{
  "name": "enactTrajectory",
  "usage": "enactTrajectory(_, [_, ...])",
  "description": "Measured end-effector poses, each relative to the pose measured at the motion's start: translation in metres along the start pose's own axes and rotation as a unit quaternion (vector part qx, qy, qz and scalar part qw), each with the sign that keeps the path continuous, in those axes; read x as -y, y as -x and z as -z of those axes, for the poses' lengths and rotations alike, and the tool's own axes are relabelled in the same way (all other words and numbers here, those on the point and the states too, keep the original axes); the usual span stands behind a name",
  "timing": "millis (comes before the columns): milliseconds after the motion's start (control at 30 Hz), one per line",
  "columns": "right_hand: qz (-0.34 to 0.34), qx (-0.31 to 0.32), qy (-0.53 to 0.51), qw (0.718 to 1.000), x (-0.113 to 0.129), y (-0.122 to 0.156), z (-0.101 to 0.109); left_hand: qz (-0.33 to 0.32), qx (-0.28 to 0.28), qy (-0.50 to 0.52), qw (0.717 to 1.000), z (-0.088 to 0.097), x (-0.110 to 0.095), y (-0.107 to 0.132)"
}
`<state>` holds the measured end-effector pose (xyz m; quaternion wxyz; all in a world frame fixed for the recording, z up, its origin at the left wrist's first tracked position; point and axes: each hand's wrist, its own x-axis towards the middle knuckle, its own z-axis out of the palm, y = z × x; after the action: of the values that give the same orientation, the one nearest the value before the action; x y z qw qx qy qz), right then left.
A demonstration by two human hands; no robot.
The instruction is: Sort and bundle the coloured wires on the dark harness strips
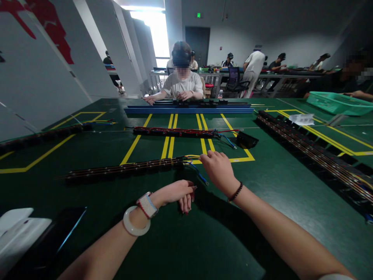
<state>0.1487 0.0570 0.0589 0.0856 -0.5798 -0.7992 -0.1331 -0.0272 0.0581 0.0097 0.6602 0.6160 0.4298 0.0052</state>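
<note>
A long black strip with red wiring lies across the green table in front of me. Yellow and blue wires trail from its right end. My right hand, with a bead bracelet at the wrist, is at that end, back up and fingers curled down over the wires. My left hand hangs bent at the wrist just below the strip's end. Its fingers point down to the table and hold nothing. That arm wears a white bangle and a watch.
A second wired strip lies farther back, with a small black box at its right end. More strips run along the right and the left. Opposite, a person works at a blue rail. A green basket stands far right, a dark phone near left.
</note>
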Motion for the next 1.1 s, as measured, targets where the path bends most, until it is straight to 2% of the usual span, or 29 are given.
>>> enactTrajectory(100, [-0.024, 0.084, -0.041, 0.995, -0.002, -0.001, 0.007, -0.002, -0.004, 0.031, 1.0, -0.001, -0.001, 0.002])
enactTrajectory(167, [-0.021, 0.119, -0.063, 0.991, -0.001, 0.002, 0.013, -0.003, -0.013, 0.076, 0.997, -0.001, 0.0, 0.002])
enactTrajectory(400, [0.027, 0.173, -0.123, 0.977, -0.003, 0.015, 0.032, -0.022, -0.023, 0.217, 0.976, -0.004, 0.003, 0.001])
enactTrajectory(500, [0.058, 0.202, -0.16, 0.964, -0.013, 0.013, 0.023, -0.02, -0.016, 0.236, 0.971, -0.006, 0.0, 0.002])
enactTrajectory(667, [0.172, 0.264, -0.234, 0.92, -0.026, 0.003, -0.01, -0.031, -0.002, 0.277, 0.96, -0.005, -0.002, 0.004])
enactTrajectory(800, [0.227, 0.253, -0.268, 0.901, -0.026, 0.002, -0.025, 0.003, 0.025, 0.302, 0.953, -0.002, -0.004, 0.003])
enactTrajectory(867, [0.206, 0.219, -0.26, 0.917, -0.025, 0.003, -0.027, 0.004, 0.021, 0.308, 0.951, -0.002, -0.005, 0.003])
enactTrajectory(967, [0.157, 0.124, -0.237, 0.951, -0.025, 0.005, -0.031, -0.005, -0.002, 0.309, 0.951, -0.003, -0.004, 0.002])
enactTrajectory(1033, [0.149, 0.081, -0.247, 0.954, -0.025, 0.004, -0.035, -0.014, -0.012, 0.308, 0.951, -0.004, -0.003, 0.002])
enactTrajectory(1100, [0.142, 0.09, -0.285, 0.944, -0.025, 0.001, -0.038, -0.026, -0.012, 0.304, 0.952, -0.005, -0.001, 0.003])
